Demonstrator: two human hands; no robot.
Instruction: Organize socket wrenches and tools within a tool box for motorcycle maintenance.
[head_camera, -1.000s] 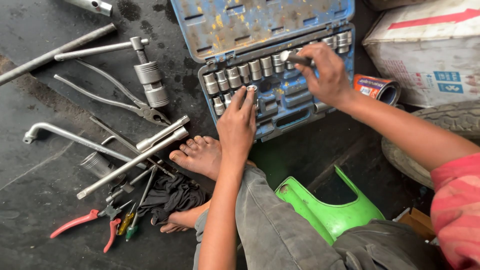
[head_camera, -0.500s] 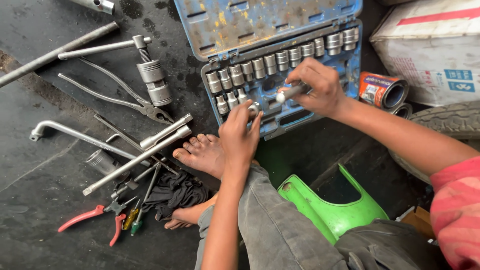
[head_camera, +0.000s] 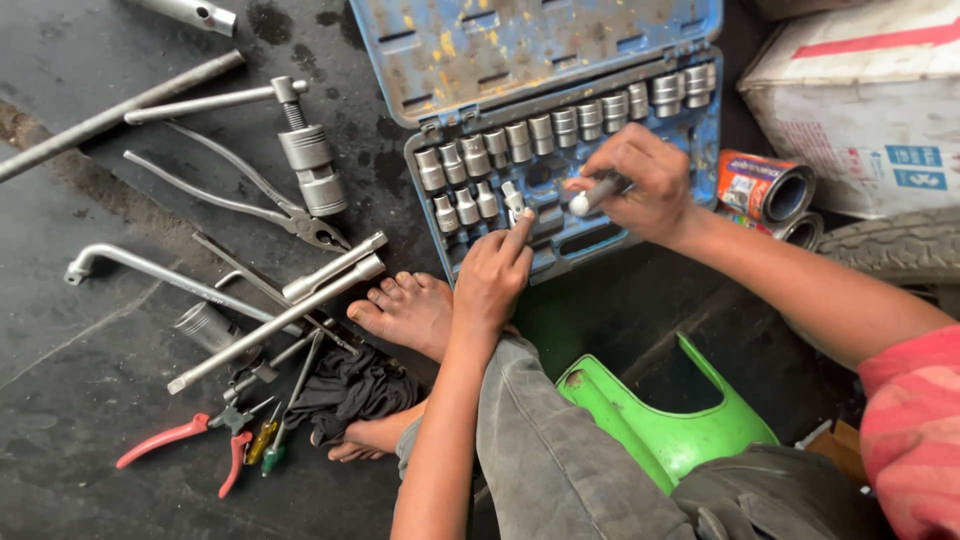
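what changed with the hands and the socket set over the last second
The right hand came down from the top socket row to the middle of the case and now grips a metal bar. The left hand slid slightly down, its fingertip on a small socket. The case, sockets and floor tools stayed put.

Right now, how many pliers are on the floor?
2. Long steel-handled pliers left of the blue socket case; red-handled pliers lower left, beside the black rag. More could hide under it.
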